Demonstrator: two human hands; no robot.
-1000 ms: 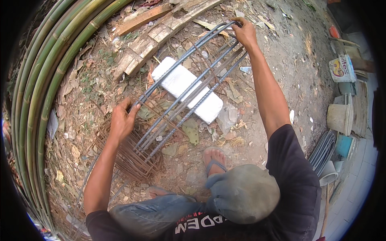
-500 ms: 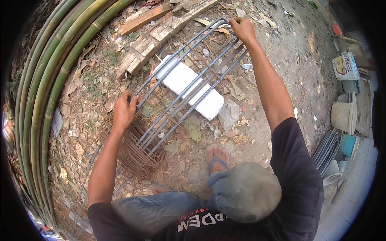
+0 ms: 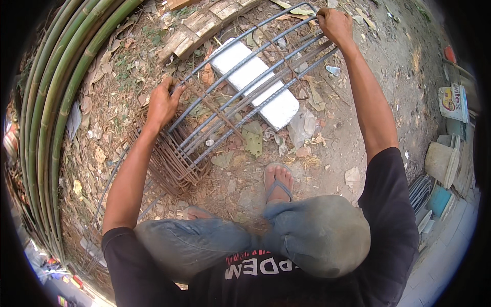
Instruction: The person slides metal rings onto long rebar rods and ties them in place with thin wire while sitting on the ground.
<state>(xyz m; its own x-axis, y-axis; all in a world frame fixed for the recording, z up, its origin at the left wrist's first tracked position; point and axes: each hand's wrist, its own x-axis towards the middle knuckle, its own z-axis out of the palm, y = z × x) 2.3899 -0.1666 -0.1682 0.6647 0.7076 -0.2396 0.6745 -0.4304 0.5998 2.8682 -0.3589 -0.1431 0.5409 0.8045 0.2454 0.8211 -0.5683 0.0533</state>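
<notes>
A long cage of grey ribbed steel bars [image 3: 240, 92] slants across the ground, from a rusty bundle at lower left to its bent end at upper right. My right hand [image 3: 335, 26] is closed round that bent end. My left hand [image 3: 164, 104] pinches the corner of some thin rusty stirrups [image 3: 208, 102], which cross the bars. Nearer my feet, many more rusty stirrups [image 3: 176, 166] lie bunched round the bars' lower end. Under the cage rests a white foam block [image 3: 279, 110], partly covered by the bars.
Green bamboo poles [image 3: 66, 102] curve along the left. Old timber pieces [image 3: 204, 28] lie beyond the cage. Buckets [image 3: 441, 161] and a coil of grey bars [image 3: 419, 193] stand at the right by a pale wall. Leaves, scraps and a clear plastic bag [image 3: 303, 128] litter the dirt.
The view has shifted, so the ground things sit higher and further right. Both hands keep their grip, and the left hand with its stirrups appears slightly farther along the bars.
</notes>
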